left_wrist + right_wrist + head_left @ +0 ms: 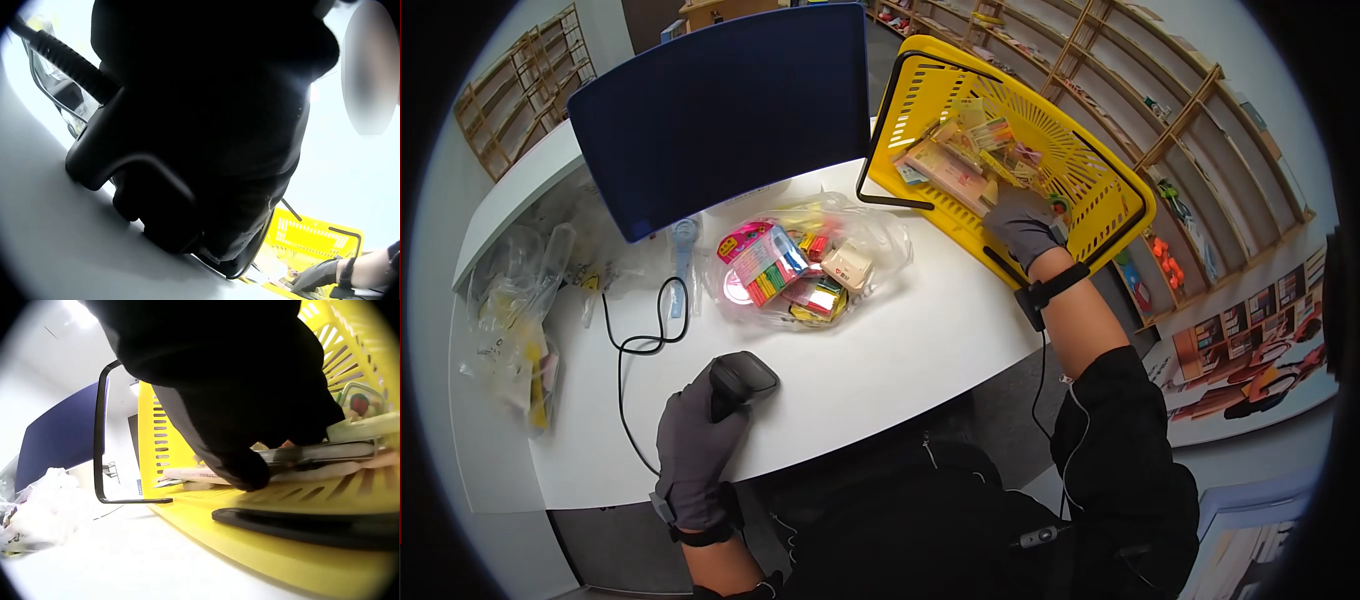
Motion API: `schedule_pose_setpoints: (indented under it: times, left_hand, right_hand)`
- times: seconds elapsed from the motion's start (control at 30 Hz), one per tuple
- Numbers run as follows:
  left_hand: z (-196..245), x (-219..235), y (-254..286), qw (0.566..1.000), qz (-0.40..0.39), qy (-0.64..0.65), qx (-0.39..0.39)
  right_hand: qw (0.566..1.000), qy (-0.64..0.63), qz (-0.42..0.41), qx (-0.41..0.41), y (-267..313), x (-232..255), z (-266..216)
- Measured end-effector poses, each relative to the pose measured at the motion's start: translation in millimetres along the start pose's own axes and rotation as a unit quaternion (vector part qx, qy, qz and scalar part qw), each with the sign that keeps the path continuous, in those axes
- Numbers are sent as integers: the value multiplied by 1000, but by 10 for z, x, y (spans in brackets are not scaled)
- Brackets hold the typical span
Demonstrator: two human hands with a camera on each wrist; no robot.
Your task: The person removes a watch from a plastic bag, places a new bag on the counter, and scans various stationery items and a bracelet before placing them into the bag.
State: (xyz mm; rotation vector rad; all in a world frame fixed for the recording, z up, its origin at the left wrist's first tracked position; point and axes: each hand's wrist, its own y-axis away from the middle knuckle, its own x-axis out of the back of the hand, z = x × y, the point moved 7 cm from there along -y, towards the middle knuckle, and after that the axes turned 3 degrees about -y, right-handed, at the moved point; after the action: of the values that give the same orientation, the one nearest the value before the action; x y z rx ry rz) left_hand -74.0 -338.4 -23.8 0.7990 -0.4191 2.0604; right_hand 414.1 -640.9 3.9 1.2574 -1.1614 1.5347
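Observation:
My gloved left hand (697, 445) grips a black handheld barcode scanner (743, 377) low over the white table (870, 370). In the left wrist view the scanner's body (109, 147) sits close above the tabletop, its cable running off to the upper left. My gloved right hand (1022, 228) reaches down inside the yellow shopping basket (1100, 160). Small packaged goods lie about its fingers, among them a pale pink box (948, 175). A flat clear packet (337, 451) lies right at the thumb and fingers; I cannot tell if they pinch it.
A clear bag (890, 240) of colourful packets lies mid-table. Behind it stands a dark blue screen (720, 110). Crumpled plastic bags (505, 310) are at the left, near the scanner's black cable (621, 390). The basket's black handle (875, 165) hangs toward the table. Shelves (1100, 70) line the back.

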Motion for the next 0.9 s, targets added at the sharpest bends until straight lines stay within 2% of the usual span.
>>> schedule_pose_setpoints:
  times: [0.07, 0.23, 0.33, 0.47, 0.6, 0.73, 0.83, 0.9]
  left_hand:
    - [4, 5, -7, 1000, 0, 5, 0]
    - [108, 29, 8, 1000, -3, -18, -8]
    - [149, 46, 16, 1000, 3, -17, -9]
    - [194, 80, 50, 998, 14, -53, 11]
    - [135, 61, 38, 1000, 16, -14, -6]
    - [139, 84, 35, 998, 5, -57, 17]
    - [131, 75, 31, 999, 8, -51, -3]
    - [114, 75, 30, 998, 10, -55, -3]
  right_hand:
    - [999, 28, 9, -42, -87, -206, 127]
    - [996, 71, -47, -38, -332, -488, 190]
    - [996, 90, 23, -7, -513, -578, 320]
    - [996, 79, -25, 28, -439, -393, 271]
    - [995, 49, -80, 39, -43, 91, 127]
    - [996, 2, -81, 31, -96, 31, 164]
    - [995, -2, -91, 38, -377, -293, 279]
    - [995, -4, -95, 41, -376, -302, 233]
